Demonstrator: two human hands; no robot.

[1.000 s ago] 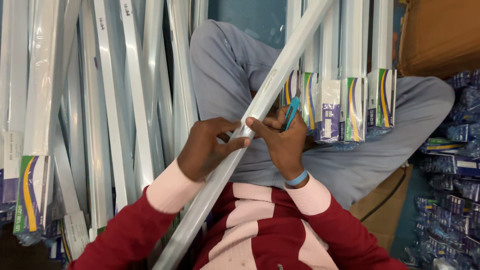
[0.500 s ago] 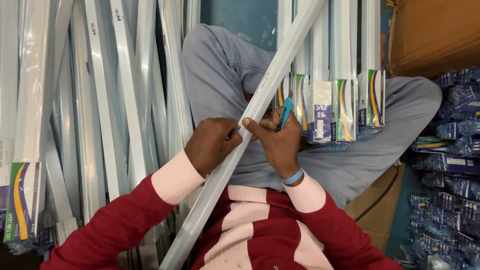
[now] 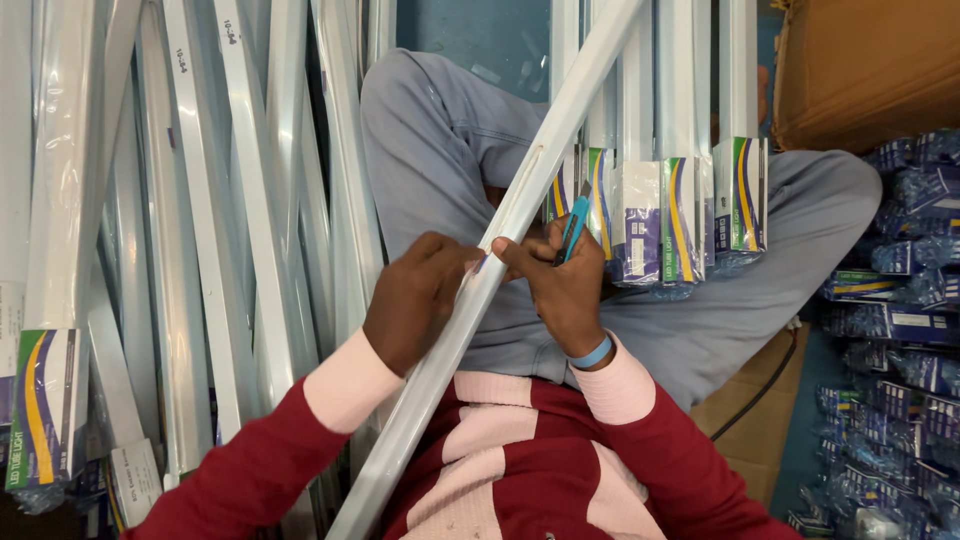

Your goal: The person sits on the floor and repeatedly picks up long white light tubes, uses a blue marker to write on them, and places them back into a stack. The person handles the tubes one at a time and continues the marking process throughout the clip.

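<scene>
A person in a red and pink sweater sits cross-legged, and a long white tube light [image 3: 500, 235] in clear plastic wrap lies across the lap, running from 7 o'clock up to 1 o'clock. At the centre, the left hand [image 3: 415, 300] closes around the tube from the 9 o'clock side, while the right hand [image 3: 560, 285], wearing a blue wristband [image 3: 592, 353], presses its thumb on the tube and grips a blue utility knife [image 3: 573, 228] just beside it. Farther off, more wrapped tubes [image 3: 215, 200] lie at 9 o'clock, boxed tubes [image 3: 690, 190] at 1 o'clock, and a cardboard box [image 3: 865, 70] at 2 o'clock.
</scene>
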